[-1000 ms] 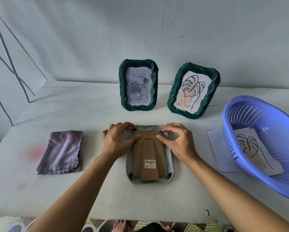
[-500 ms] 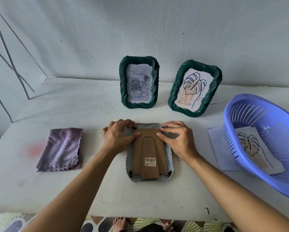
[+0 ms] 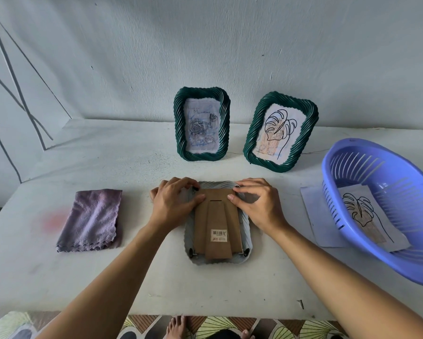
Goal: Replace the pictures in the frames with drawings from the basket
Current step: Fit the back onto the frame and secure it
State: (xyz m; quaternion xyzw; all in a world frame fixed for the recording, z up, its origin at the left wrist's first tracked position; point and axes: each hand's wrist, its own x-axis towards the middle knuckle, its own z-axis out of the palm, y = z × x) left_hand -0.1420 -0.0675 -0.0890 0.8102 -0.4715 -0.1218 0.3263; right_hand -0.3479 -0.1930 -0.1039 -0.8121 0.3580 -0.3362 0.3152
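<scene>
A pale frame [image 3: 245, 223] lies face down at the table's middle, its brown cardboard backing [image 3: 217, 221] up. My left hand [image 3: 173, 204] grips its top left corner, fingers curled over a metal clip and thumb on the backing. My right hand [image 3: 259, 204] grips the top right corner the same way. Two green twisted frames stand behind: one [image 3: 180, 123] holds a rose picture, the other [image 3: 252, 137] a leaf drawing. At the right, a purple basket [image 3: 389, 162] holds another leaf drawing [image 3: 367, 216].
A folded purple cloth [image 3: 93, 218] lies at the left. A loose white sheet [image 3: 313, 216] sits partly under the basket. The wall stands close behind the green frames. The table's front edge [image 3: 205, 311] runs near my body.
Both hands stay at the frame's top corners, with only small finger shifts. The view has tilted slightly.
</scene>
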